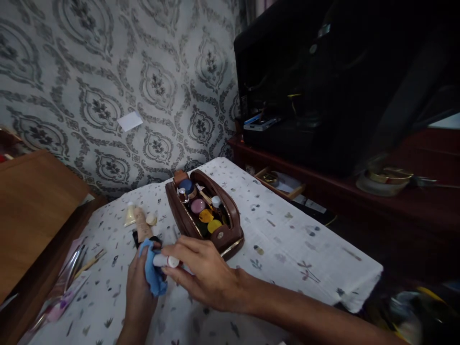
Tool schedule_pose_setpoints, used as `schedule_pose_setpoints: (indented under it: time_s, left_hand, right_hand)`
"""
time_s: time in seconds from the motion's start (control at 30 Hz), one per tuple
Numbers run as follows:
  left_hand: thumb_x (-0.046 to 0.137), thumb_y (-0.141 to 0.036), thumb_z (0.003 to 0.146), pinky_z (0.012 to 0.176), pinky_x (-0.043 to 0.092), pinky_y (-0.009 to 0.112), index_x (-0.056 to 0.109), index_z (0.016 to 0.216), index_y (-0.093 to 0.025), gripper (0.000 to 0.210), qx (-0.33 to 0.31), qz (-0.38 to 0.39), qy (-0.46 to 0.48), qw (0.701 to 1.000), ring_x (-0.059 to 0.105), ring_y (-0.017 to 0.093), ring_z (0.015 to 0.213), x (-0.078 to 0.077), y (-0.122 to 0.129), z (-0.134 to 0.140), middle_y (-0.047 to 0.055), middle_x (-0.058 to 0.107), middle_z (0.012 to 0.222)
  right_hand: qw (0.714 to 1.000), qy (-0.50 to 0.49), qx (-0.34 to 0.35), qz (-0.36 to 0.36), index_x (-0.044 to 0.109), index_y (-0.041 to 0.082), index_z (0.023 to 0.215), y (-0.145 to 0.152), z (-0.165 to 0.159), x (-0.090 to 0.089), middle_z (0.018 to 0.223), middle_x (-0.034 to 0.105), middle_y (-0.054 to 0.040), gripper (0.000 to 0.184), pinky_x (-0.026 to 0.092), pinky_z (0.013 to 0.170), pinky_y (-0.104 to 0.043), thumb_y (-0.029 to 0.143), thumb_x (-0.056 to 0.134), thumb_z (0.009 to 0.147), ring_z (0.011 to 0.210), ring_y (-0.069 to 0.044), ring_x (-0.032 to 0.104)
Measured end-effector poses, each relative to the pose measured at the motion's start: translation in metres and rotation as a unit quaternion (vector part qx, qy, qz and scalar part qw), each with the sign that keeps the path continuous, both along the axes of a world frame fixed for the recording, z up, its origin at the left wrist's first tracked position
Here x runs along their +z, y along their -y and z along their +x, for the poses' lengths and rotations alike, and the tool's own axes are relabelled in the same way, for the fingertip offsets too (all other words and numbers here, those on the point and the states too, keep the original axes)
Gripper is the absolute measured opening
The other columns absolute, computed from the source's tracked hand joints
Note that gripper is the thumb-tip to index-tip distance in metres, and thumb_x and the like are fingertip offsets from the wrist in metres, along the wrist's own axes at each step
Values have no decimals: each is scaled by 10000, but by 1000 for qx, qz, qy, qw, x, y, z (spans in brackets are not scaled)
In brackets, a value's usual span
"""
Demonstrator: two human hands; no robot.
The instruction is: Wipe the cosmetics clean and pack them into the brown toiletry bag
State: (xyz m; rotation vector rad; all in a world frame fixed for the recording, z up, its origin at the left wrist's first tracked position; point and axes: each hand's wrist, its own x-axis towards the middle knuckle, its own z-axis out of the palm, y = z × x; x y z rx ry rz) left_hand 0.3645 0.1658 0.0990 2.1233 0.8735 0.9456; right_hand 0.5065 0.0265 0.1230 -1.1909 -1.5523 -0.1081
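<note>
Ok so nearest up, the left hand [137,278] is curled around a bunched blue cloth [155,281], fingers closed in on it. The white tube [162,260] is right up against that cloth, capped end with the red ring pointing right, and the right hand [208,273] has it pinched between thumb and fingers. Over on the left there's a brush [90,261] and some shiny stuff too blurry to call. Just past the left hand, a beige tube [143,224] lies on the printed tablecloth [294,239], with a small pale yellow tube [130,215] beside it. A bit farther and to the right sits a brown bag [234,218], unzipped, packed with little containers, including a pink lid [198,206] and a yellow lid [214,226]. Far right is a big black screen-like thing [323,76]; far left, patterned wallpaper [104,57] with a white card [130,121] on it.
</note>
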Motion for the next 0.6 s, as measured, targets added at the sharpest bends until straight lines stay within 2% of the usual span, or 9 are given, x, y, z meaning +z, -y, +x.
schedule_pose_setpoints:
  time_s: [0.07, 0.17, 0.23, 0.33, 0.43, 0.5, 0.6]
  left_hand:
    - [585, -550, 810, 775, 544, 350, 672, 957, -221, 372, -4, 20, 7, 1000, 630, 289, 1002, 12, 7, 10, 90, 697, 1004]
    - [489, -488, 887, 760, 523, 312, 656, 1035, -203, 362, -14, -1, 40, 999, 634, 243, 947, 23, 17, 26, 67, 681, 1054]
    - [447, -450, 920, 757, 507, 289, 648, 1074, -191, 362, -29, 13, 40, 999, 631, 214, 899, 26, 22, 33, 55, 675, 1053]
    - [417, -375, 952, 801, 494, 289, 657, 1136, -196, 351, -84, 90, -5, 992, 619, 199, 900, 24, 23, 38, 55, 662, 1038]
    - [392, -283, 971, 837, 488, 291, 634, 1247, -215, 373, -149, 172, -44, 973, 612, 198, 972, 19, 21, 38, 77, 631, 1071]
    - [394, -234, 972, 805, 491, 274, 598, 1315, -227, 400, -166, 217, -54, 961, 613, 196, 1003, 16, 20, 38, 91, 615, 1099]
    - [406, -188, 964, 748, 493, 252, 587, 1337, -234, 418, -159, 271, -57, 948, 628, 194, 998, 14, 18, 37, 106, 608, 1120]
  right_hand:
    - [1000, -7, -11, 2, 624, 152, 1129, 8, 8, 4, 915, 669, -73, 253, 518, 738, -267, 312, 478, 1000, 812, -162, 628]
    - [999, -24, -37, 21, 609, 170, 1180, 20, 21, 9, 905, 673, -61, 248, 526, 749, -271, 293, 513, 988, 806, -157, 633]
    - [996, -40, -61, 45, 608, 183, 1187, 28, 31, 14, 884, 673, -51, 238, 526, 735, -264, 268, 532, 978, 788, -151, 634]
    - [987, -75, -122, 71, 623, 191, 1150, 37, 49, 23, 882, 675, -42, 206, 510, 698, -253, 240, 550, 965, 756, -139, 623]
    - [976, -101, -179, 72, 638, 186, 1103, 34, 71, 32, 882, 667, -29, 183, 476, 637, -236, 264, 571, 951, 703, -121, 588]
    - [973, -99, -197, 61, 645, 179, 1079, 25, 87, 38, 872, 658, -22, 186, 457, 628, -229, 289, 574, 947, 701, -119, 578]
    - [976, -66, -205, 25, 651, 175, 1035, 1, 111, 45, 845, 652, -10, 162, 435, 657, -230, 270, 554, 946, 717, -125, 578]
